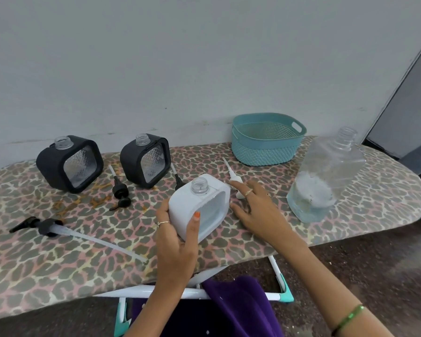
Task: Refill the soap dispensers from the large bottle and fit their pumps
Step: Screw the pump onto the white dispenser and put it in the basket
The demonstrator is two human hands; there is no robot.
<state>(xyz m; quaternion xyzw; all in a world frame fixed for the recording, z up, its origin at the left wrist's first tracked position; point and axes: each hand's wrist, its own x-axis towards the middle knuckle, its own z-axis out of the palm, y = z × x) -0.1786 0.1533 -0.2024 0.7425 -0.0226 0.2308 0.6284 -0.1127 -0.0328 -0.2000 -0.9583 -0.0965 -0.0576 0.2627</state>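
My left hand (178, 237) grips the white square dispenser (199, 205) by its near left corner, neck open and pointing up. My right hand (255, 207) reaches past the dispenser's right side with straight fingers, fingertips at the white pump (233, 177) lying behind it. Two black dispensers (69, 164) (145, 160) stand uncapped at the back left. A black pump (119, 190) lies between them and another black pump (179, 180) lies partly hidden behind the white dispenser. The large clear bottle (326, 176) stands uncapped at the right, about a third full. Its long-tubed black pump (49, 227) lies at the front left.
Everything sits on a leopard-print ironing board (58, 263) against a grey wall. A teal perforated basket (265, 139) stands at the back, between the dispensers and the large bottle. The board's rounded end is at the right, past the bottle.
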